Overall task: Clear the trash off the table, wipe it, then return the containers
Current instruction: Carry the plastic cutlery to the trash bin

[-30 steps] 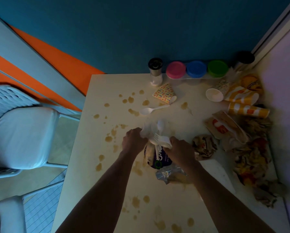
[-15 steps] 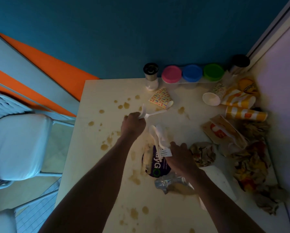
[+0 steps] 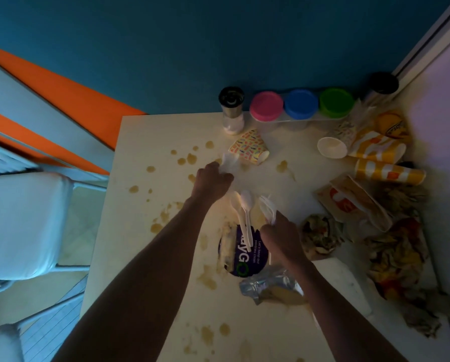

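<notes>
I am seeing the left hand closing its fingers on a white plastic spoon beside the patterned paper cup. The right hand is gripping a bunch of white cutlery above a purple wrapper lying on the stained surface. Crumpled trash is lying piled along the right edge.
</notes>
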Tool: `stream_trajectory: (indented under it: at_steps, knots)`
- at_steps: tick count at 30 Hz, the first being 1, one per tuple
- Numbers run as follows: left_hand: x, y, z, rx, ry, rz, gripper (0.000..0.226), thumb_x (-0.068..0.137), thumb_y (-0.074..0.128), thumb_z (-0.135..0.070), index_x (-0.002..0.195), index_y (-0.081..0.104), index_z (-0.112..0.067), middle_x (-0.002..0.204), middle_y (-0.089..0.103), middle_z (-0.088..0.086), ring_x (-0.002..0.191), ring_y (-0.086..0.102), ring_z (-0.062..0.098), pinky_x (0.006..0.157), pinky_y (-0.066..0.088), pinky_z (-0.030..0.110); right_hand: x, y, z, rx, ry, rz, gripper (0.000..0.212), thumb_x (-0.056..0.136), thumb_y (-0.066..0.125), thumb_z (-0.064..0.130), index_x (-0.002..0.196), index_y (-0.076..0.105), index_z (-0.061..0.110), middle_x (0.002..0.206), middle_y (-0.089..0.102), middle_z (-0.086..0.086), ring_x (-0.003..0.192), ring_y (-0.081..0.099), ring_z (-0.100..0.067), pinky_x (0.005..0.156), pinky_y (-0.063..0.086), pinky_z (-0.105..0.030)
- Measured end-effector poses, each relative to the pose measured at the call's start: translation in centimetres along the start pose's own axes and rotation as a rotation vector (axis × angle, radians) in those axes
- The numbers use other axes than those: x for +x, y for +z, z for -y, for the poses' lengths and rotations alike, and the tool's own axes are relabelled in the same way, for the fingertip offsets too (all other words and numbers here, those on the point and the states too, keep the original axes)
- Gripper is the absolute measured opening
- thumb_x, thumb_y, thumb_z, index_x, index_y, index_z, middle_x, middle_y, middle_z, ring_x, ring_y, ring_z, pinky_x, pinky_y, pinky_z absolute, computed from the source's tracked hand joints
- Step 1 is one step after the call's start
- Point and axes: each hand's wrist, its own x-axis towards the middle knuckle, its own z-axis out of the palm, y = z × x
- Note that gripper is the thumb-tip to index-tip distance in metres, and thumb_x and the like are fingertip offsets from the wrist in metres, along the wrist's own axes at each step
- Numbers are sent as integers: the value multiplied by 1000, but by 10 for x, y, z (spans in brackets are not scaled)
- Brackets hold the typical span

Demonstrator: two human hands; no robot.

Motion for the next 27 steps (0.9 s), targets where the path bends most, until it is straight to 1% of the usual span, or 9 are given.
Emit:
stream_trajectory:
  at_steps: [3,5,7,11,15,18,21,25,27]
  knots:
    - [-26,-15,15,-252,-156,-105,32,84,74,-28,106,68,-6,86,71,6,78,71,25,72,61,39,3,10,6,-9,26,-16,10,82,54,15,92,54,15,84,60,-3,78,61,-25,68,44,-31]
    - [-48,-23,26,-355,-235,-146,32,82,79,-37,91,68,-8,73,70,3,66,69,20,65,59,35,2,15,9,-16,-5,-49,16,85,54,19,99,57,11,88,62,-5,83,61,-27,73,47,-34]
    - [-70,-28,34,-464,-302,-168,41,85,75,-49,84,67,-9,63,66,2,53,60,15,56,49,30,3,18,13,-3,-45,-85,24,89,52,24,105,60,8,93,66,-10,87,65,-30,76,53,-38]
    - [-105,-24,44,-651,-417,-183,49,94,62,-53,80,67,-6,68,67,4,52,53,12,53,41,25,7,19,15,23,-95,-109,34,90,40,28,105,59,4,100,66,-20,95,64,-40,83,53,-47]
    - [-121,-6,45,-618,-417,-115,46,99,57,-47,76,65,-8,68,68,6,56,58,16,59,45,27,9,18,17,27,-135,-112,26,98,47,19,117,55,3,112,64,-21,105,61,-40,87,50,-45]
    - [-121,15,39,-551,-360,-24,32,98,59,-40,88,64,-10,73,66,6,61,59,20,60,49,36,9,20,15,-9,-169,-79,38,98,54,31,128,55,8,119,65,-16,111,61,-36,91,50,-41]
    - [-117,34,27,-429,-346,-6,26,91,63,-35,103,67,-12,87,72,6,73,65,23,70,57,42,11,20,11,24,-152,-100,53,94,57,50,128,58,9,116,68,-16,109,64,-35,88,52,-39]
    - [-115,52,13,-247,-336,-25,30,89,64,-36,106,67,-12,94,71,7,81,66,25,62,49,30,16,15,4,59,-124,-106,63,85,59,63,126,59,15,110,70,-12,101,66,-32,83,55,-41]
    - [-113,57,10,-213,-357,-31,32,88,63,-36,106,69,-10,92,71,7,81,68,26,63,52,31,17,13,0,-9,-133,-95,73,77,53,74,128,56,21,110,70,-9,100,67,-31,81,56,-42]
